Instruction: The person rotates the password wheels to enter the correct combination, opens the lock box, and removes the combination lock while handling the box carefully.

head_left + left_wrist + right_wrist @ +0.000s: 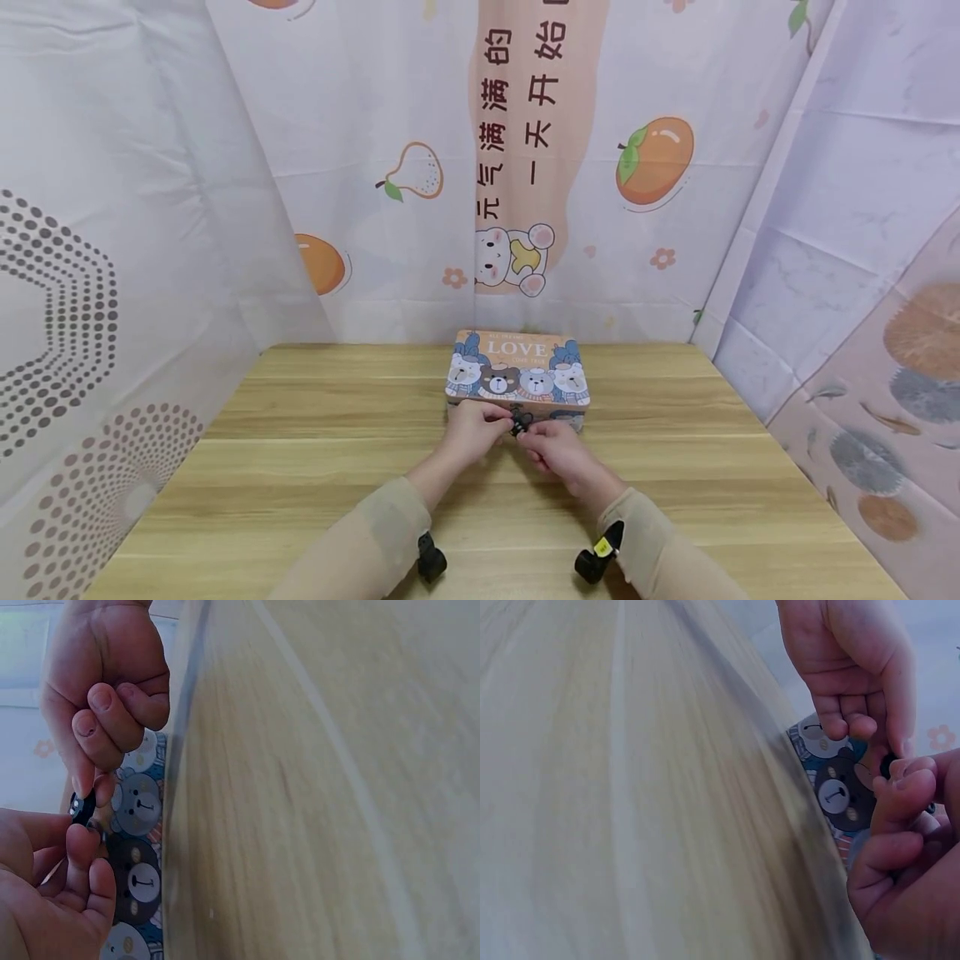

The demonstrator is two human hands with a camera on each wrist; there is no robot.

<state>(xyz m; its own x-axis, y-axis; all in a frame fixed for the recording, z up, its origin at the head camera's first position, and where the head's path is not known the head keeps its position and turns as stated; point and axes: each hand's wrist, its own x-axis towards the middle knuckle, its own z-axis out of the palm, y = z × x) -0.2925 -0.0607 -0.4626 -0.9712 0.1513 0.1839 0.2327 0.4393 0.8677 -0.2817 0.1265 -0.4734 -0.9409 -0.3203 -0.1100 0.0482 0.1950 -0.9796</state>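
A tin box (517, 367) with a "LOVE" lid and cartoon bears stands towards the back of the table. At the middle of its front side is a small black padlock (519, 423), apparently with number dials. My left hand (474, 432) pinches the padlock from the left between thumb and fingertip. From the right, my right hand (558, 452) pinches it too, its other fingers curled in. In the left wrist view the padlock (82, 808) shows between both hands' fingertips. The fingers mostly cover it in the right wrist view, and its shackle's state cannot be made out.
The wooden table (360, 400) reaches back to a hanging printed curtain (360, 250) close behind the box. Further patterned curtains (847, 250) hang at both sides. Each forearm wears a small black camera (431, 558) near the wrist.
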